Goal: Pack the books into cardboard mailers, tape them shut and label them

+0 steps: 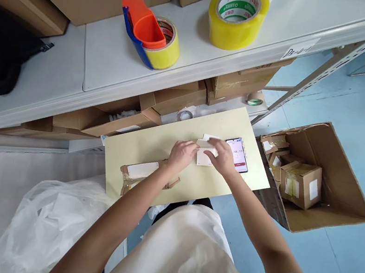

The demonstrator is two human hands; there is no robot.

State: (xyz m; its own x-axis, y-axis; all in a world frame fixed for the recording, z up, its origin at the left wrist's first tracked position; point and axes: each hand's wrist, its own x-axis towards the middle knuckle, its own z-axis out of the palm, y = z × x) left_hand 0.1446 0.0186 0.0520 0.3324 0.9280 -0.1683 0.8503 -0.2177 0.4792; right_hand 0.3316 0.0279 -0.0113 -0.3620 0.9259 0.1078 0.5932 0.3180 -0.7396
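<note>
A small white piece that looks like a flat box or folded card (pixel 202 160) lies on the cream tabletop (pixel 168 136). My left hand (pixel 182 155) is closed at its left edge, fingers curled and seeming to pinch it. Over its right side reaches my right hand (pixel 224 158), thumb and fingers apart, touching or just above it. Right beside that hand lies a phone (pixel 238 155) with its screen lit. An opened brown cardboard package (pixel 143 171) with a white label is partly hidden behind my left forearm.
A large open carton (pixel 345 193) with several small taped boxes (pixel 301 184) stands to the right. On the shelf above are a yellow tape roll (pixel 237 16) and an orange-and-blue tape dispenser (pixel 151 34). Translucent plastic bags (pixel 54 222) bulge at the lower left.
</note>
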